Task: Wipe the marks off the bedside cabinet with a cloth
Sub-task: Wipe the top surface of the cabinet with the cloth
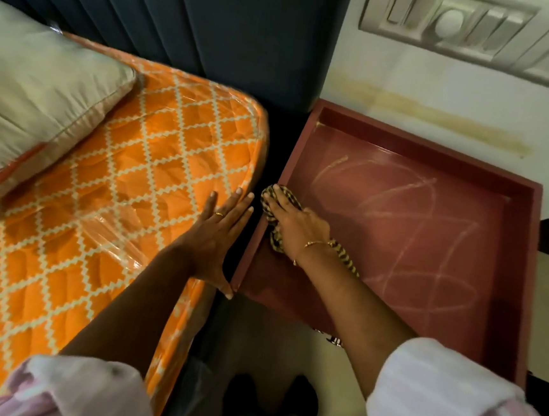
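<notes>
- The cabinet [412,253] sat at 3 o'clock of the bed [119,177], its recessed top scrawled with chalky marks [408,219].
- The left hand [219,236] lay flat and released on the bed's edge.
- The right hand [293,222] pressed the bunched cloth [273,221] down at the top's 9 o'clock edge.
- Firm overlapping strokes toward 3 o'clock would likely clear best.

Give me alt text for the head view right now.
The right hand presses a patterned cloth at the left edge of the red bedside cabinet, chalky marks still covering it. The left hand rests flat on the orange mattress.
</notes>
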